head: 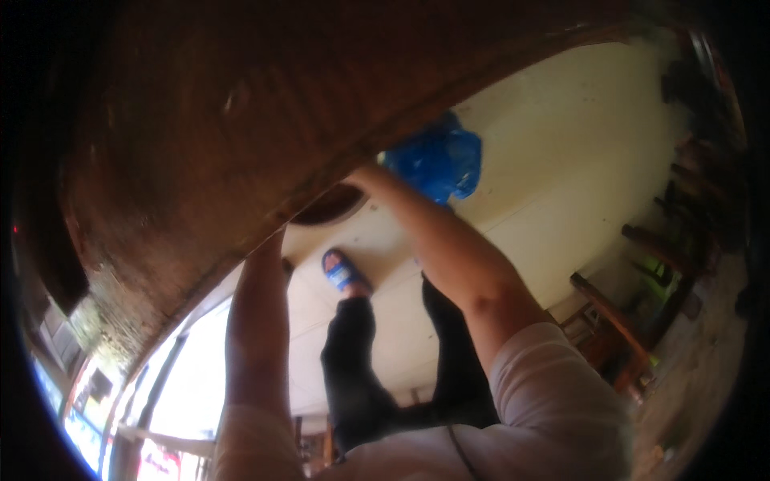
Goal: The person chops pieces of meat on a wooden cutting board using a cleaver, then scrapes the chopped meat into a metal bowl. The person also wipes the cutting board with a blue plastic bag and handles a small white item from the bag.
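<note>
A large dark brown wooden surface (198, 150), likely a tabletop, slants close over my arms and covers much of the upper view. My right hand (362, 175) reaches beneath its edge; only the wrist and the back part show, so its fingers are hidden. Just beyond that wrist lies a blue plastic bag (442, 159), partly covered by the wood. A dark, round-edged object (331, 205) shows below the edge, between my two arms. My left hand is out of view, hidden behind the wood, with only the forearm showing.
A pale tiled floor (541, 180) spreads below. My foot in a blue slide sandal (341, 272) stands on it. Wooden furniture with dark legs (607, 306) lines the right side. Bright daylight enters through an opening (186, 379) at lower left.
</note>
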